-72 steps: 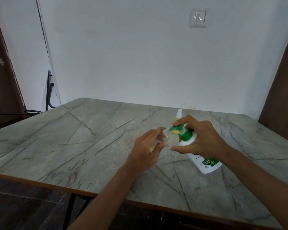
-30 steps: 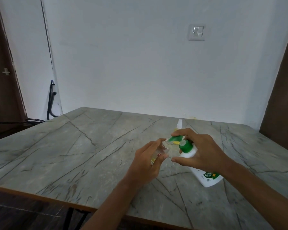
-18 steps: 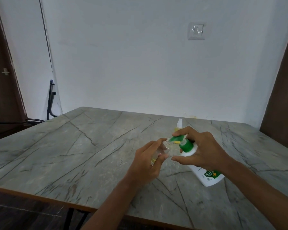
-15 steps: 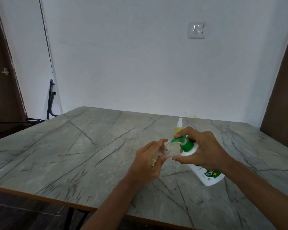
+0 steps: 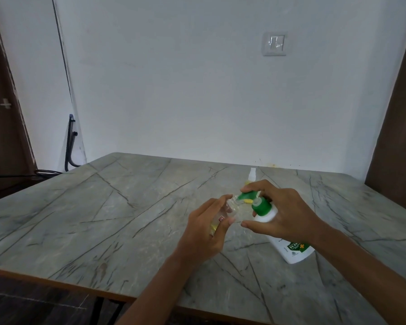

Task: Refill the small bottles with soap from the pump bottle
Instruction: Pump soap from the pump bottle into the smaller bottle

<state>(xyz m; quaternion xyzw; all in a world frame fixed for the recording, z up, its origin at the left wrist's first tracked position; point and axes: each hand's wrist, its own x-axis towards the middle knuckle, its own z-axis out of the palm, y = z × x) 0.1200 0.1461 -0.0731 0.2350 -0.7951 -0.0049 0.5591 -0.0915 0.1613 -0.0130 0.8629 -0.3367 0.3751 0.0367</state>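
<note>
My right hand (image 5: 284,214) grips the white pump bottle (image 5: 291,248) with its green pump head (image 5: 260,205); the bottle leans toward me and left, its base on the table. A finger lies on top of the green spout. My left hand (image 5: 206,231) holds a small clear bottle (image 5: 229,207), tilted, its open mouth right at the spout tip. A little yellowish liquid shows low in it. Another small bottle with a white cap (image 5: 253,175) stands behind my right hand, mostly hidden.
The grey marble-patterned table (image 5: 103,219) has its wooden front edge near me. A white wall with a switch plate (image 5: 274,44) rises behind it. A dark door is at the left, a black metal frame (image 5: 70,146) leans in the corner.
The view has tilted slightly up since the earliest frame. My hands keep the same hold, with the spout still at the small bottle's mouth.
</note>
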